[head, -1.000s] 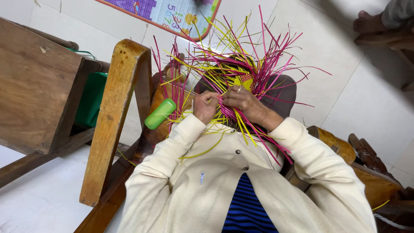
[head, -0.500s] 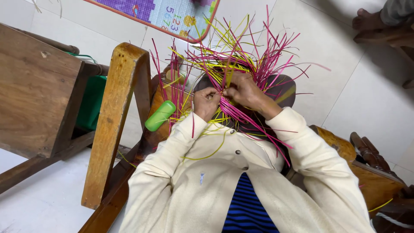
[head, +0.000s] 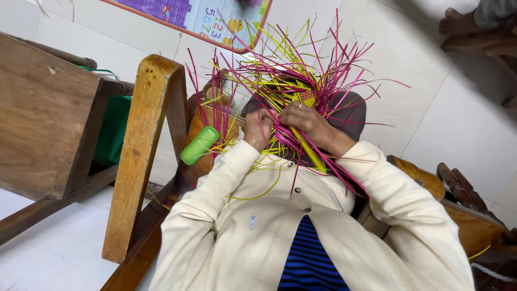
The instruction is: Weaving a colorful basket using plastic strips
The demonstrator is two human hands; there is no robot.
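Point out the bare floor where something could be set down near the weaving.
Bare white floor lies left of the chair leg, and more tile right of the strips. Crowded: both hands, left hand and right hand, sit among the strips.

One printed chart (head: 207,16) lies flat on the pale tiled floor (head: 458,124) at about twelve o'clock, its upper part cut off by the picture's top edge. It is a rectangular sheet with a thin red-orange border and a rounded corner, pale blue inside, with a purple block pattern toward eleven o'clock and small coloured figures and pictures beside it. No packages or screens show.
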